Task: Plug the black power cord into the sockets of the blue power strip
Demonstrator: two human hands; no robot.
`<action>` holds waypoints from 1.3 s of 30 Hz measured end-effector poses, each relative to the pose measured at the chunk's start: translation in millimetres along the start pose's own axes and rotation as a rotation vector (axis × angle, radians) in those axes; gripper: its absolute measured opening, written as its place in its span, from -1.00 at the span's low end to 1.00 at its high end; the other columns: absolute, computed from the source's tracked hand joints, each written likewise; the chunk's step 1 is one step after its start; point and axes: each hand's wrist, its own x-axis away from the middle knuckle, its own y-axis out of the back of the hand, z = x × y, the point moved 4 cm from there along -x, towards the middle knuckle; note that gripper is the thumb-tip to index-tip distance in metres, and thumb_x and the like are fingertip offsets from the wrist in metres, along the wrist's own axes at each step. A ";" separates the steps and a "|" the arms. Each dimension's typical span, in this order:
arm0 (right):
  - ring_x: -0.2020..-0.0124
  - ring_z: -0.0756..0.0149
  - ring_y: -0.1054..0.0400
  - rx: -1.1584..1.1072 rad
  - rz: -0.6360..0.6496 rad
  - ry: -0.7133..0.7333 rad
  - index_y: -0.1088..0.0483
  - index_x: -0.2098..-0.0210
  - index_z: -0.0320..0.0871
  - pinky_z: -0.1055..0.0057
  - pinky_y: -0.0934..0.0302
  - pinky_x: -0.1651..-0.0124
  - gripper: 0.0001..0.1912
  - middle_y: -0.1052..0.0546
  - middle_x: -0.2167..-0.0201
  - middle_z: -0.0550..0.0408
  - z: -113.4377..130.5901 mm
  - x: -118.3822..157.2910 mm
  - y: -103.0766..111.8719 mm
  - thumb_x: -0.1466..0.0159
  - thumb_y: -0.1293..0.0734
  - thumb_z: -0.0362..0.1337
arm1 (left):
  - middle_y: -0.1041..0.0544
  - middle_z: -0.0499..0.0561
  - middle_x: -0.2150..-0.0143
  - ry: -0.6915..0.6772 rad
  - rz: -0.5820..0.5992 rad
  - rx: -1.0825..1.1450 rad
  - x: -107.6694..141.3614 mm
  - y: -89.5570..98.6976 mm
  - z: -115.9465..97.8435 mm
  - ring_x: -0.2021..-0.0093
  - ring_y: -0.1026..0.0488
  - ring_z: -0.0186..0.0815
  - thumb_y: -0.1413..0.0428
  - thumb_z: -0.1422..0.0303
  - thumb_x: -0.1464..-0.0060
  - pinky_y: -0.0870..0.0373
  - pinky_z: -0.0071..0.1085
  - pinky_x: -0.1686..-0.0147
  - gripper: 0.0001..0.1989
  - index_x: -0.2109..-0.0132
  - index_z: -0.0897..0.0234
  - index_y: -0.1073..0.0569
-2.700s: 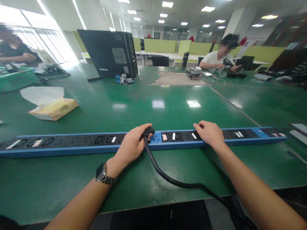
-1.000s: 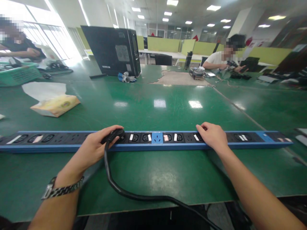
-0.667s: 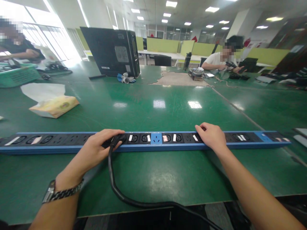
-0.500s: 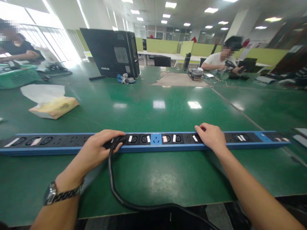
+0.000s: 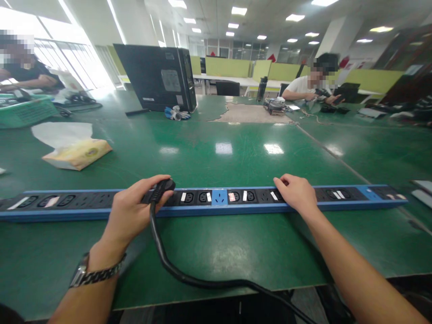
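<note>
A long blue and black power strip point(image 5: 220, 197) lies across the green table, with white and red stickers beside several sockets. My left hand point(image 5: 137, 204) grips a black plug point(image 5: 164, 186) between thumb and fingers, over the strip left of its blue middle socket. From the plug a thick black cable point(image 5: 199, 282) curves down and right past the table's front edge. My right hand point(image 5: 296, 191) is closed around the right part of the strip, its fingertips hidden behind the strip.
A tissue pack point(image 5: 79, 153) sits at the left, near a green basket point(image 5: 27, 110). Behind are a black computer case point(image 5: 158, 76) and gloves point(image 5: 177, 113). One person point(image 5: 300, 87) works at the far right, another point(image 5: 27, 74) at the far left.
My left hand has lifted the plug slightly up from the strip, and the plug now shows more. The cable rose with it. My right hand has stayed in place.
</note>
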 end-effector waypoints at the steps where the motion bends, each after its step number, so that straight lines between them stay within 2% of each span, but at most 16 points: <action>1: 0.30 0.19 -0.42 0.000 -0.002 0.004 -0.51 0.39 -0.05 0.39 -0.02 0.41 -0.54 -0.58 0.35 0.03 0.0 -0.1 0.1 -0.26 -0.11 0.08 | -0.58 0.01 0.09 -0.007 -0.020 -0.002 -2.8 -2.7 -8.3 0.16 -0.54 -0.20 -0.13 0.10 -0.12 -0.44 -0.30 0.08 -0.62 -0.02 0.15 -0.45; 3: 0.30 0.19 -0.42 -0.002 -0.009 0.010 -0.51 0.40 -0.06 0.39 -0.02 0.42 -0.54 -0.58 0.36 0.02 -0.1 -0.3 0.3 -0.26 -0.12 0.07 | -0.58 0.03 0.10 -0.057 0.030 0.021 -8.7 -16.7 -28.4 0.14 -0.53 -0.20 -0.11 0.11 -0.13 -0.43 -0.30 0.09 -0.63 -0.01 0.18 -0.46; 6: 0.30 0.20 -0.42 0.001 -0.010 0.010 -0.52 0.40 -0.05 0.40 -0.03 0.42 -0.54 -0.59 0.35 0.03 0.0 -0.6 0.4 -0.26 -0.12 0.07 | -0.59 0.07 0.14 -0.143 0.159 0.056 -14.3 -47.4 -56.2 0.16 -0.52 -0.20 -0.09 0.13 -0.15 -0.43 -0.29 0.14 -0.64 -0.01 0.23 -0.47; 9: 0.29 0.21 -0.42 0.007 0.000 0.008 -0.53 0.37 -0.05 0.41 -0.05 0.40 -0.55 -0.59 0.33 0.03 0.5 -0.5 0.2 -0.27 -0.11 0.06 | -0.59 0.08 0.14 -0.152 0.198 0.041 -14.7 -71.0 -69.5 0.16 -0.51 -0.18 -0.09 0.17 -0.17 -0.42 -0.25 0.15 -0.66 -0.02 0.24 -0.48; 11: 0.28 0.21 -0.42 0.003 0.003 0.004 -0.53 0.36 -0.04 0.41 -0.06 0.39 -0.54 -0.59 0.31 0.02 0.7 -0.3 0.0 -0.27 -0.11 0.06 | -0.59 0.08 0.14 -0.142 0.200 0.025 -13.5 -78.7 -71.4 0.16 -0.51 -0.18 -0.10 0.19 -0.17 -0.41 -0.24 0.15 -0.67 -0.02 0.23 -0.47; 14: 0.27 0.21 -0.42 0.000 -0.003 0.002 -0.52 0.35 -0.04 0.40 -0.06 0.39 -0.54 -0.59 0.30 0.03 0.9 0.1 -0.2 -0.27 -0.11 0.07 | -0.59 0.07 0.13 -0.151 0.190 0.004 -12.1 -81.2 -71.4 0.16 -0.50 -0.18 -0.11 0.21 -0.16 -0.40 -0.24 0.16 -0.69 -0.01 0.21 -0.47; 21: 0.27 0.19 -0.43 -0.006 -0.008 0.000 -0.51 0.37 -0.04 0.40 -0.04 0.40 -0.56 -0.59 0.32 0.04 1.1 1.1 0.1 -0.27 -0.12 0.06 | -0.58 0.07 0.09 -0.287 0.216 -0.023 -11.0 -82.9 -76.1 0.07 -0.48 -0.17 -0.12 0.33 -0.15 -0.37 -0.23 0.13 -0.71 -0.03 0.21 -0.44; 26: 0.27 0.19 -0.43 -0.010 -0.006 0.013 -0.51 0.37 -0.03 0.40 -0.04 0.40 -0.56 -0.59 0.33 0.05 1.2 1.2 0.2 -0.28 -0.11 0.05 | -0.56 0.08 0.06 -0.288 0.212 0.022 -8.2 -82.9 -70.9 0.05 -0.46 -0.17 -0.12 0.39 -0.13 -0.36 -0.21 0.08 -0.62 -0.11 0.22 -0.40; 32: 0.30 0.22 -0.43 -0.005 -0.015 -0.001 -0.52 0.38 -0.05 0.41 -0.05 0.41 -0.57 -0.60 0.33 0.03 1.2 -0.6 0.2 -0.27 -0.13 0.04 | -0.57 0.06 0.08 -0.243 0.162 0.115 -9.1 -77.0 -68.4 0.07 -0.47 -0.20 -0.09 0.43 -0.13 -0.38 -0.22 0.08 -0.70 -0.03 0.21 -0.45; 36: 0.30 0.21 -0.42 -0.009 -0.013 -0.014 -0.51 0.39 -0.03 0.41 -0.04 0.40 -0.57 -0.59 0.33 0.04 1.1 0.1 0.3 -0.26 -0.13 0.06 | -0.56 0.06 0.06 -0.226 0.063 0.157 -16.7 -72.1 -81.5 0.06 -0.47 -0.22 -0.08 0.42 -0.14 -0.37 -0.25 0.06 -0.69 -0.05 0.21 -0.42; 39: 0.30 0.21 -0.42 -0.026 -0.021 -0.007 -0.51 0.40 -0.04 0.40 -0.02 0.41 -0.55 -0.59 0.34 0.04 0.8 0.9 0.7 -0.27 -0.12 0.07 | -0.56 0.06 0.07 -0.200 0.115 0.163 -24.6 -86.5 -100.6 0.08 -0.47 -0.20 -0.10 0.38 -0.14 -0.38 -0.24 0.08 -0.69 -0.04 0.21 -0.42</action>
